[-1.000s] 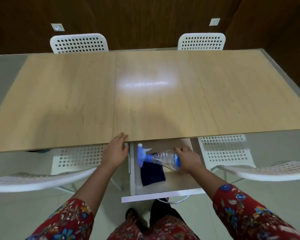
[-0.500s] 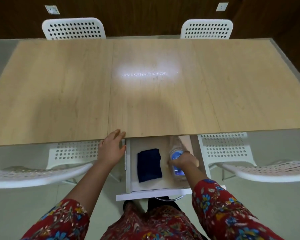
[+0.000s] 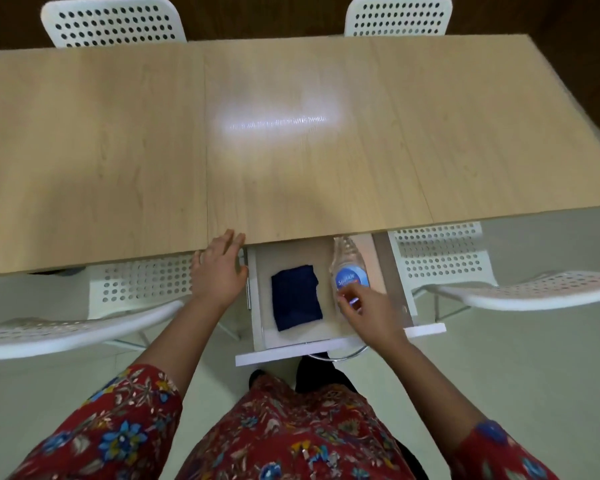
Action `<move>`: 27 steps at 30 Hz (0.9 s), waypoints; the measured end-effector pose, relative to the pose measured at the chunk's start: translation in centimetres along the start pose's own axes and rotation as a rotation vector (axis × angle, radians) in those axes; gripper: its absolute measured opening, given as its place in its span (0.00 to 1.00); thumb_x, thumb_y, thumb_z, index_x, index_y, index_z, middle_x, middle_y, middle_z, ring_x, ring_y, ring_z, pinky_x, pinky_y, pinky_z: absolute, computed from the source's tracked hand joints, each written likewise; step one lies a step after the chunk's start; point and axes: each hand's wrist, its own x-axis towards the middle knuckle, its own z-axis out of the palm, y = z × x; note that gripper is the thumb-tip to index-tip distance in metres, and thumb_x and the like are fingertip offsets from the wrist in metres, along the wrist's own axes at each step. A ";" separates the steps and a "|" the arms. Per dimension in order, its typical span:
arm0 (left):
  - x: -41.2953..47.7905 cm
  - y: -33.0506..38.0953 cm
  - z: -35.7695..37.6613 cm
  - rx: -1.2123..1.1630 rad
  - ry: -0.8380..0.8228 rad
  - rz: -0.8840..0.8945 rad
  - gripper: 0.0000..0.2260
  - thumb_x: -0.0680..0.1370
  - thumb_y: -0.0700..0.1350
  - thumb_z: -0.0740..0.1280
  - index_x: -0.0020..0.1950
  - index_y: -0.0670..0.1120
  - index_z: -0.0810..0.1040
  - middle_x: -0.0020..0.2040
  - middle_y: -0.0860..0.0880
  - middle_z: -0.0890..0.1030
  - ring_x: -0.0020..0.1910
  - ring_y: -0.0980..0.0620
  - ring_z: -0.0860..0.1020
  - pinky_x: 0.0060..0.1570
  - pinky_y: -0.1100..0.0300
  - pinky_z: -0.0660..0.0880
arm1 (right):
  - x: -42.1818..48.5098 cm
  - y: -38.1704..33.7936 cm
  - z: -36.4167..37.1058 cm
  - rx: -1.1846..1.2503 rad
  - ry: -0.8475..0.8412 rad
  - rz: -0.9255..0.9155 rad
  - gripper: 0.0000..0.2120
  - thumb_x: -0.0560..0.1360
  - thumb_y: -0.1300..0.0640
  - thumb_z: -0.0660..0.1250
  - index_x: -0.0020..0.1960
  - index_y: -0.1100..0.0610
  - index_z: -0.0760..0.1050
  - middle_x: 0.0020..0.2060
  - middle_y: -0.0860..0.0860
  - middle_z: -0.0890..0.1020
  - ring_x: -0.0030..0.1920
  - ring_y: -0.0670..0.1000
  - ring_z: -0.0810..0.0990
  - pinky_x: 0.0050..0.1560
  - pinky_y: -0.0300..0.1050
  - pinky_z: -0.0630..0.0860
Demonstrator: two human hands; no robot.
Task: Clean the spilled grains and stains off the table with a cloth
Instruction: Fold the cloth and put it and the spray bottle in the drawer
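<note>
Navy cloth (image 3: 296, 297): folded, flat on drawer (image 3: 257, 317) floor, at 6 o'clock, just below bench (image 3: 291, 161) edge.
Drawer: white, standing open toward 6 o'clock.
Bottle (image 3: 347, 268): clear, blue label, lying in drawer at 3 o'clock of cloth, neck toward 12.
Left hand (image 3: 219, 268): fingers straight, slightly spread, at bench edge, 9 o'clock of drawer.
Right hand (image 3: 369, 308): fingers loosely curled at bottle's near end; gripping or only touching, cannot tell.
Bench: pale wood, glare patch mid-top.
Chairs (image 3: 115, 22): white, perforated, at 12, 3 and 9 o'clock.

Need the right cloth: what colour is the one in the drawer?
The folded fabric cloth is dark navy; head view.
</note>
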 end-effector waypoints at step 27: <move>-0.2 0.2 0.3 -0.027 0.049 -0.051 0.24 0.81 0.55 0.58 0.77 0.56 0.59 0.79 0.55 0.57 0.76 0.52 0.58 0.73 0.41 0.47 | 9.2 -0.9 4.0 -0.714 -0.109 -0.088 0.12 0.74 0.64 0.61 0.48 0.52 0.80 0.44 0.51 0.83 0.45 0.55 0.80 0.39 0.41 0.66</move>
